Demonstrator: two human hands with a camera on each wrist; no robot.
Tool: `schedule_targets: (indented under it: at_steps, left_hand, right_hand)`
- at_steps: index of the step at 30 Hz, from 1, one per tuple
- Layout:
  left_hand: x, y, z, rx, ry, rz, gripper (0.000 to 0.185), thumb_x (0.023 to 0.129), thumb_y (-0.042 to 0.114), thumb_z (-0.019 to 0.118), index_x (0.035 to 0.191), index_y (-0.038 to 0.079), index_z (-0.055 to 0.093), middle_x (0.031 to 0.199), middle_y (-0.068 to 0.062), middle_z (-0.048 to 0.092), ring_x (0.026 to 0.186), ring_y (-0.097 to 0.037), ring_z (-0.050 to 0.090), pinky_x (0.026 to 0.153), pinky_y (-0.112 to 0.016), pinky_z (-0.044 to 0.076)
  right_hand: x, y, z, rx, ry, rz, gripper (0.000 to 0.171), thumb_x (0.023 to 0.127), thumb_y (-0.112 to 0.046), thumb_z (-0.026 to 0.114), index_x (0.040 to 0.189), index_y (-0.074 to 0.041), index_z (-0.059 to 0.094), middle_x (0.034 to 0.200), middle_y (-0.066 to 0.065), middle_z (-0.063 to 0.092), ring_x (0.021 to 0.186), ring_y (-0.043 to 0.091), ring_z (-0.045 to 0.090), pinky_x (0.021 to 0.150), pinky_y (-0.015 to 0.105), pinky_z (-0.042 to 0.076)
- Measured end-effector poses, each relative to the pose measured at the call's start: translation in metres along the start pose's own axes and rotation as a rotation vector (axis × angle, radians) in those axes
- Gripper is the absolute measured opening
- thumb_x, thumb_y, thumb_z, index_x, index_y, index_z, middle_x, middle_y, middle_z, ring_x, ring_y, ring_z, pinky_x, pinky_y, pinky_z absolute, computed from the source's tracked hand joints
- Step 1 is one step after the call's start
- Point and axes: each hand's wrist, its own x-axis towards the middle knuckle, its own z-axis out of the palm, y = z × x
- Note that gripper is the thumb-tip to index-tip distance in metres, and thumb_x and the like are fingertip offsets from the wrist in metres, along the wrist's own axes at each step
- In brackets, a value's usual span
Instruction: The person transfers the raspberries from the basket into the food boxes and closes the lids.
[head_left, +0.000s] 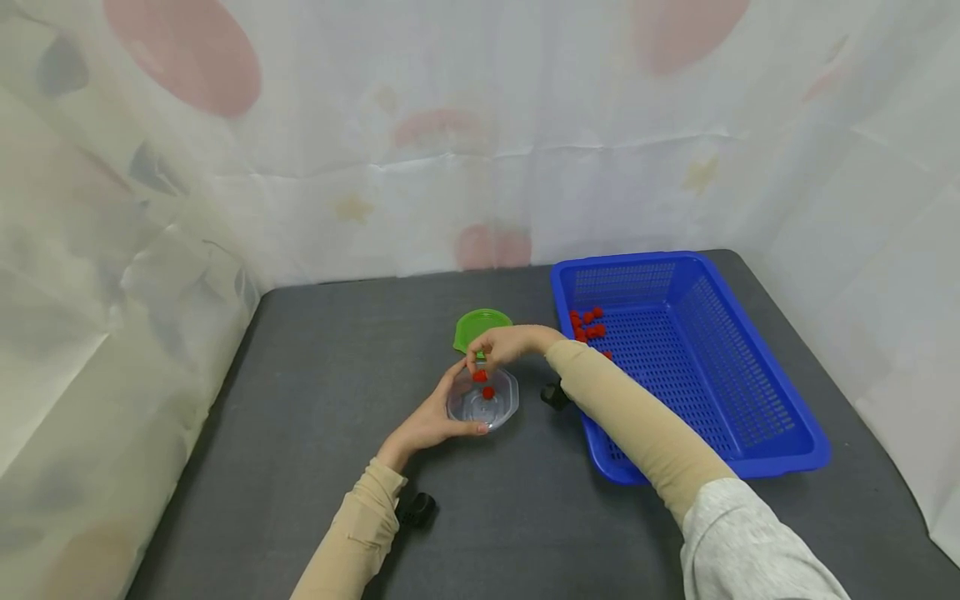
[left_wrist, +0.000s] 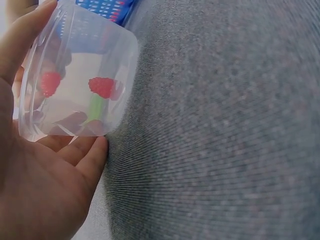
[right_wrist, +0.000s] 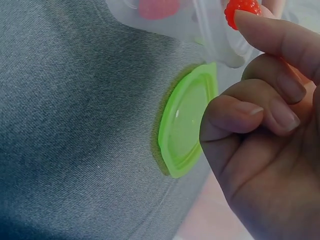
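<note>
My left hand (head_left: pixel 431 423) grips a clear plastic container (head_left: pixel 507 407), thumb on the near side and fingers at the far side. One red raspberry (left_wrist: pixel 102 87) lies low inside it, seen through the wall in the left wrist view. Over the container's mouth my right hand (head_left: pixel 510 343) pinches a second raspberry (right_wrist: pixel 240 11) between thumb and index finger; its other fingers are curled in. Just behind the container a green lid (right_wrist: pixel 187 125) lies flat on the grey tabletop, partly covered by the right hand in the head view.
A large blue plastic basket (head_left: pixel 765 367) stands on the right, under the right forearm. Several more raspberries (head_left: pixel 596 331) lie along its left side. The grey table (head_left: pixel 322 375) is bordered by patterned white sheets (head_left: pixel 375 217) at the back and both sides.
</note>
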Motion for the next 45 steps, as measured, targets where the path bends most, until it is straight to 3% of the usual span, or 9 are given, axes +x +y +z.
schedule_targets:
  at_steps: [5,10,15,21,25,29,37,43,45]
  left_hand:
    - [-0.004,0.013,-0.002,-0.002,-0.03,-0.011,0.107,0.075,0.023,0.079,0.15,0.03,0.003,0.154,-0.01,0.018,0.141,-0.03,0.025,0.112,-0.054,0.022]
    - [-0.011,0.029,-0.004,0.004,-0.035,-0.007,0.108,0.076,0.023,0.078,0.151,0.026,0.0,0.155,-0.01,0.014,0.141,-0.03,0.025,0.111,-0.055,0.022]
    - [-0.012,0.032,-0.004,0.017,-0.03,-0.017,0.105,0.076,0.026,0.078,0.15,0.025,0.005,0.155,-0.009,0.016,0.141,-0.03,0.024,0.111,-0.055,0.023]
    - [-0.011,0.032,-0.005,0.03,-0.03,-0.028,0.103,0.076,0.025,0.078,0.15,0.026,0.006,0.156,-0.009,0.014,0.142,-0.028,0.022,0.112,-0.054,0.022]
    - [-0.005,0.019,-0.003,0.031,-0.016,-0.016,0.104,0.075,0.023,0.079,0.15,0.028,0.006,0.156,-0.008,0.012,0.142,-0.029,0.02,0.112,-0.055,0.021]
    - [0.001,0.003,-0.001,0.02,0.001,0.006,0.104,0.074,0.024,0.08,0.148,0.035,0.008,0.154,-0.005,0.021,0.141,-0.026,0.025,0.111,-0.054,0.022]
    - [0.0,-0.002,0.0,0.01,0.021,0.036,0.102,0.071,0.03,0.081,0.145,0.041,0.012,0.152,-0.004,0.026,0.139,-0.025,0.03,0.109,-0.051,0.028]
    - [-0.006,0.017,-0.001,-0.008,0.01,0.065,0.104,0.071,0.022,0.081,0.149,0.021,0.012,0.149,-0.019,0.028,0.137,-0.036,0.031,0.107,-0.053,0.032]
    - [-0.005,0.017,-0.001,-0.002,0.015,0.068,0.105,0.071,0.021,0.082,0.149,0.019,0.012,0.149,-0.021,0.029,0.137,-0.037,0.032,0.106,-0.053,0.032]
  right_hand:
    - [0.001,0.003,0.002,0.006,0.008,0.007,0.027,0.08,0.002,0.059,0.103,-0.012,0.064,0.076,-0.001,0.043,0.059,0.011,0.032,0.057,0.023,0.031]
    - [0.001,0.003,0.002,0.015,0.016,0.009,0.028,0.08,0.004,0.057,0.099,-0.015,0.064,0.076,-0.001,0.043,0.058,0.011,0.032,0.056,0.023,0.031]
    - [0.0,0.002,0.002,0.024,0.018,0.016,0.029,0.081,0.005,0.055,0.099,-0.015,0.064,0.069,-0.003,0.041,0.055,0.011,0.031,0.055,0.023,0.031]
    - [-0.001,0.001,0.002,0.034,0.023,0.017,0.028,0.081,0.005,0.056,0.101,-0.013,0.064,0.065,-0.003,0.04,0.053,0.01,0.03,0.054,0.022,0.031]
    - [-0.001,0.002,0.003,0.034,0.032,0.019,0.028,0.081,0.005,0.056,0.101,-0.013,0.064,0.064,-0.004,0.039,0.052,0.01,0.029,0.053,0.022,0.031]
    - [-0.001,0.001,0.004,0.038,0.031,0.017,0.029,0.08,0.006,0.056,0.103,-0.011,0.063,0.063,-0.004,0.039,0.051,0.009,0.029,0.053,0.022,0.031]
    - [-0.001,0.0,0.005,0.035,0.029,0.016,0.031,0.08,0.008,0.057,0.105,-0.008,0.062,0.06,-0.003,0.041,0.051,0.009,0.03,0.053,0.022,0.031]
    - [-0.001,-0.001,0.006,0.026,0.033,0.025,0.031,0.08,0.007,0.059,0.107,-0.008,0.061,0.058,-0.004,0.04,0.051,0.009,0.031,0.053,0.022,0.031]
    - [-0.002,-0.002,0.006,0.019,0.034,0.032,0.031,0.08,0.006,0.06,0.108,-0.008,0.061,0.057,-0.005,0.039,0.05,0.008,0.03,0.053,0.021,0.031]
